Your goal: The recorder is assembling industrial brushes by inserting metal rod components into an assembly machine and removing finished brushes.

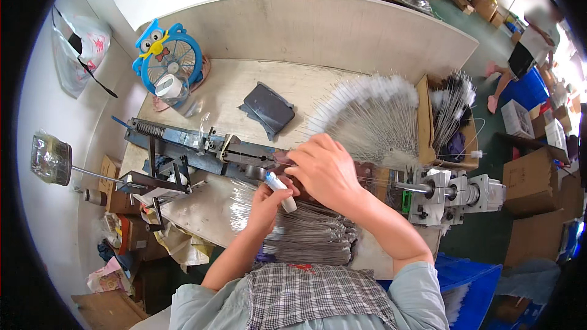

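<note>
My left hand point(265, 205) is closed around a small white tube with a blue end point(288, 203), its thumb lying across it. Just right of it and a little farther off, my right hand point(324, 170) has its fingers drawn together beside a long dark metal bench machine point(202, 160). Whatever those right fingers pinch is hidden. Under my hands lies a thick bundle of thin metal wires point(312, 232). Beyond my right hand, many thin wire-stemmed brushes with white bristles point(382, 95) fan out across the table.
A cardboard box point(425, 125) with dark brushes stands at the right, behind a metal spindle unit point(437, 192). A dark phone point(269, 109) lies on the table point(235, 76). At the left are a blue cartoon fan point(177, 55) and a lever arm point(98, 173). A person point(532, 43) walks far right.
</note>
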Available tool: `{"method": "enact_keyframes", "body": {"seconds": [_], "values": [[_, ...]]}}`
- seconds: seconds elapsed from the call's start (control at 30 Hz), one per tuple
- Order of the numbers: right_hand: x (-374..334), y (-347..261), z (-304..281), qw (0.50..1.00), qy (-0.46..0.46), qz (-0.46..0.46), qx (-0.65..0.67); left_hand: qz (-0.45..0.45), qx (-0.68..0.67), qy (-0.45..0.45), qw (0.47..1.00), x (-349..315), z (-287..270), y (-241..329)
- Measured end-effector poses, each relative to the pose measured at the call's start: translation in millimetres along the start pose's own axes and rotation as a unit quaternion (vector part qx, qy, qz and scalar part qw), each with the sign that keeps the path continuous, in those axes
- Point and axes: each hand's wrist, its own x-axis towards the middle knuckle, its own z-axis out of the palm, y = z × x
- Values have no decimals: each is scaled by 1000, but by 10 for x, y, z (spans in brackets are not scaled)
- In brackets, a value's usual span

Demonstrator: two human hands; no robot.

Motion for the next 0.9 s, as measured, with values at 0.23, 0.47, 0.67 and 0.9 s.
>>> {"method": "enact_keyframes", "body": {"seconds": [0.23,0.47,0.67,0.9], "values": [[-623,95,264,998,-19,-37,56,113,350,-6,930,75,-194,1],[-515,225,685,992,-107,67,31,67,303,68,948,-74,-563,260],[-536,181,449,979,-173,101,28,-27,-157,188,969,-291,-1769,389],[-548,125,310,974,-191,93,81,-13,-207,263,942,-260,-1914,370]]}}
